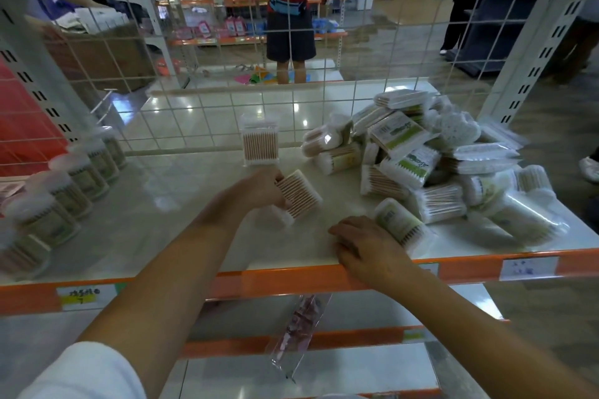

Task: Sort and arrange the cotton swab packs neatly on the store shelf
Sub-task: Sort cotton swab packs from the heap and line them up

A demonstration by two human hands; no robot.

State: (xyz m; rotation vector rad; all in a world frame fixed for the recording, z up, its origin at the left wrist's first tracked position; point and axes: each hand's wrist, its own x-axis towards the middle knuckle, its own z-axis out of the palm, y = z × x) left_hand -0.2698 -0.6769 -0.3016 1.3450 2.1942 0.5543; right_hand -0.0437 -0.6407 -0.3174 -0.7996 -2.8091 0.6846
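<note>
Left hand (265,186) grips flat swab pack (296,196) by edge; right hand (366,244) holds round tub (400,223). Unsorted heap (437,155) beyond right hand. Packs likely light, slick; grasp across sides.

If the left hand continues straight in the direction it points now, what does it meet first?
Probably the upright clear swab box by the wire grid; the left hand, holding a flat swab pack, points roughly there. Depth is unclear.
</note>
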